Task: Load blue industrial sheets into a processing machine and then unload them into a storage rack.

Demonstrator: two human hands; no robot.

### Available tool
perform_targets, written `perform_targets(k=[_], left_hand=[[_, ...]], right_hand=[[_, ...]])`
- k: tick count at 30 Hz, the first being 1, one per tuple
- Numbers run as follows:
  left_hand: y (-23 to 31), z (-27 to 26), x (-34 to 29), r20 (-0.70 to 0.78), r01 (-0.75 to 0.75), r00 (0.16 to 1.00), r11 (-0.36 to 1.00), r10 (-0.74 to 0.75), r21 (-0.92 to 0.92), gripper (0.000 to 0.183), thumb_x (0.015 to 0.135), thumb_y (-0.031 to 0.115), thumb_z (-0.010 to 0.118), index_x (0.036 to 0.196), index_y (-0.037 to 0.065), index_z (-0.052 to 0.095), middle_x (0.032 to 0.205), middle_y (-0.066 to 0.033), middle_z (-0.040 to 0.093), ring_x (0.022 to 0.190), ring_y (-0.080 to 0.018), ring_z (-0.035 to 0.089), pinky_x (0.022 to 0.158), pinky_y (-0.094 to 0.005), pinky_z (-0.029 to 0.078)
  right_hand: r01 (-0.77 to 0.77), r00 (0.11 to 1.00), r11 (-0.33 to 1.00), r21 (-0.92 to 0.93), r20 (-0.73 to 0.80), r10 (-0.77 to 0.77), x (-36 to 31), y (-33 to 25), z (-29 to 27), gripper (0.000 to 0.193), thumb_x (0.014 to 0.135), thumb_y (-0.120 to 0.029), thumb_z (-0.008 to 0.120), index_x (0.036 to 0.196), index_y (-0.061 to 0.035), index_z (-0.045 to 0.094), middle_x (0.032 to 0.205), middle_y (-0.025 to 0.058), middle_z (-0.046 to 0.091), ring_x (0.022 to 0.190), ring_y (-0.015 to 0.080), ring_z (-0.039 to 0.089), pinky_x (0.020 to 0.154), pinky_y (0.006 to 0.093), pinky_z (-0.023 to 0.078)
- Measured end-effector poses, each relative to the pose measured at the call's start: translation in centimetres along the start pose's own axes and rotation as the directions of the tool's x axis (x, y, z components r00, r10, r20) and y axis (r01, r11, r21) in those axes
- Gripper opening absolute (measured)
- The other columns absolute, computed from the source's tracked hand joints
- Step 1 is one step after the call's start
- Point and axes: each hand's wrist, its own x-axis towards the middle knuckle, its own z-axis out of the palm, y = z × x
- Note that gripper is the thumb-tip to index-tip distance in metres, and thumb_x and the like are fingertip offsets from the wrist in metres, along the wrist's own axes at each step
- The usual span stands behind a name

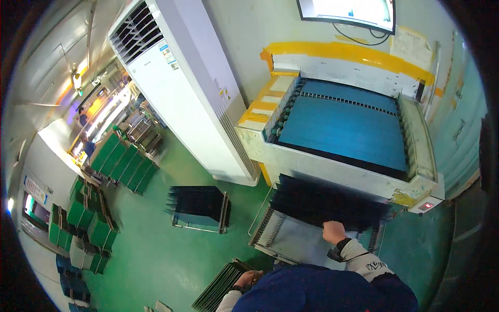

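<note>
the floor [150, 236] looks glossy, the dark panels [317, 203] matt, the white cabinet [189, 106] smooth.

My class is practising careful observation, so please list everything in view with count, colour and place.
Air conditioner: one, white, upper centre
Machine: one, off-white with yellow tape, right
Blue panels: apparently two, blue, on the machine
Wall screen: one, bright, top right
Large rack: one, greyish, before the machine
Dark panels: uncountable, near-black, in the large rack
Small loaded rack: one, dark, on floor, centre
Slatted stack: one, dark green, bottom centre
Green stacks: several, green, left
Floor: one, green, throughout
Co-workers: at least two, blue clothing, far upper left
Left hand: one, bare, beside the slatted stack
Right hand: one, bare, at the dark panels' near edge
</note>
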Motion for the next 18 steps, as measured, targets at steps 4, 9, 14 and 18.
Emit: perform_targets(k=[4, 9, 14, 18], left_hand=[[-2.5, -0.8, 0.5, 0.087, -0.384, 0.923, 0.913, 0.375, 0.137, 0.033, 0.088, 0.034, 0.061, 0.102, 0.004, 0.066, 0.082, 0.0030, 0.060, 0.069, -0.0069, 0.050, 0.063, -0.0216, 0.041], [-4.3, -1.3, 2.5, 0.151, -0.186, 0.969, 0.980, 0.195, -0.076, 0.028, 0.090, 0.024, 0.058, 0.107, 0.003, 0.064, 0.085, 0.0016, 0.061, 0.072, -0.0073, 0.052, 0.064, -0.0215, 0.042], [-4.2, -2.2, 2.8, 0.114, -0.172, 0.979, 0.985, 0.167, 0.029, 0.027, 0.091, 0.019, 0.055, 0.110, 0.001, 0.062, 0.085, -0.0008, 0.062, 0.074, -0.0069, 0.054, 0.064, -0.0209, 0.042], [-4.6, -1.2, 2.9, 0.041, -0.002, 0.999, 0.935, 0.018, -0.353, 0.025, 0.090, 0.020, 0.059, 0.103, 0.000, 0.063, 0.081, -0.0005, 0.062, 0.068, -0.0068, 0.056, 0.057, -0.0208, 0.042]], right_hand=[[0.023, 0.999, 0.999, 0.048, -0.033, -0.022, 0.4, -1.2, -0.2, 0.018, 0.067, -0.019, 0.058, 0.071, -0.0029, 0.066, 0.071, 0.0199, 0.063, 0.071, 0.0372, 0.062, 0.064, 0.0485, 0.049], [0.012, 0.999, 1.000, 0.029, -0.031, -0.011, 0.3, -1.4, -0.3, 0.017, 0.066, -0.017, 0.058, 0.071, -0.0030, 0.066, 0.073, 0.0200, 0.063, 0.072, 0.0371, 0.062, 0.065, 0.0479, 0.049], [-0.025, 0.999, 1.000, 0.014, 0.025, 0.025, 0.3, -1.6, -0.9, 0.018, 0.067, -0.019, 0.059, 0.070, -0.0028, 0.066, 0.073, 0.0194, 0.063, 0.072, 0.0369, 0.062, 0.065, 0.0471, 0.049], [-0.042, 0.999, 0.999, 0.022, -0.033, 0.043, -0.1, -0.9, -0.5, 0.021, 0.068, -0.023, 0.061, 0.070, -0.0029, 0.066, 0.073, 0.0187, 0.063, 0.072, 0.0364, 0.062, 0.065, 0.0470, 0.049]])
